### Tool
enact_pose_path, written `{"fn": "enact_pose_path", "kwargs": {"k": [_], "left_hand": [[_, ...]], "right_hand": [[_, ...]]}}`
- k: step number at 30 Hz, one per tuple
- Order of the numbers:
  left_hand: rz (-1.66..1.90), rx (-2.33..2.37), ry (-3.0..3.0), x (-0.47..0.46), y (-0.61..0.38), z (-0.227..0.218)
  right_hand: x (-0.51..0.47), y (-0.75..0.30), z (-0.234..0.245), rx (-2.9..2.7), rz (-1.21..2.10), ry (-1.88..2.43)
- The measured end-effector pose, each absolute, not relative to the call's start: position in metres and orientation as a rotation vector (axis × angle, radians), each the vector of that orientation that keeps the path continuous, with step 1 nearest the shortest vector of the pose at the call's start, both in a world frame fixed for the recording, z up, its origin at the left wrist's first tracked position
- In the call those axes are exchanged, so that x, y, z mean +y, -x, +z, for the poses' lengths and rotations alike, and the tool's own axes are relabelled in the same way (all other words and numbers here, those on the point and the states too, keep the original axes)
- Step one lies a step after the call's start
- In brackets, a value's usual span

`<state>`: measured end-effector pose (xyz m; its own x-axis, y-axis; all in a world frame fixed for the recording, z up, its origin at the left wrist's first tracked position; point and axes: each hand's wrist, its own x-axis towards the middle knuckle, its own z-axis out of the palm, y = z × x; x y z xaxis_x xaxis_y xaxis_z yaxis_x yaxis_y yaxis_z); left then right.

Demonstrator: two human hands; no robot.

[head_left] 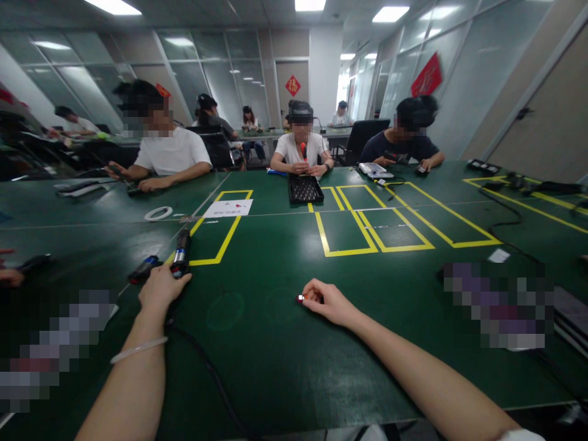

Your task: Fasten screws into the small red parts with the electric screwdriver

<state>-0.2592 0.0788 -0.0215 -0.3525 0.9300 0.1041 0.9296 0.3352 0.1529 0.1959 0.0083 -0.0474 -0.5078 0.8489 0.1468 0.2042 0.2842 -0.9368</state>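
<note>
Ceiling: lit by recessed light panels (390, 12) | Walls: formed of frosted glass partitions (206, 67), hung with red paper decorations (428, 76) | Pillar: white pillar (324, 67) set at the far end | Furniture: long green table (275, 367) marked with yellow tape (349, 252); black office chairs (367, 131) placed behind.

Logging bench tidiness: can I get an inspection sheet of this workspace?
Surface: green table, yellow tape boxes.
Job's things: black tool; small red piece.
Clutter: blue-black cylinder, white ring, black tray, paper label.
Fingers: left hand grips the tool's end; right hand pinches the red piece.
Cables: black cable runs under the left arm.
Surroundings: people seated opposite, glass partitions.
</note>
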Motion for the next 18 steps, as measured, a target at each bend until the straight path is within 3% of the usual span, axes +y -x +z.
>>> {"fn": "enact_pose_path", "kwargs": {"k": [10, 18], "left_hand": [[0.199, 2.501, -1.957, 0.067, 0.171, -0.02], [0.208, 2.157, -2.293, 0.042, 0.088, -0.013]], "right_hand": [[0.01, -0.194, -0.05, -1.916, 1.226, 0.952], [0.01, -0.194, -0.05, -1.908, 1.21, 0.979]]}}
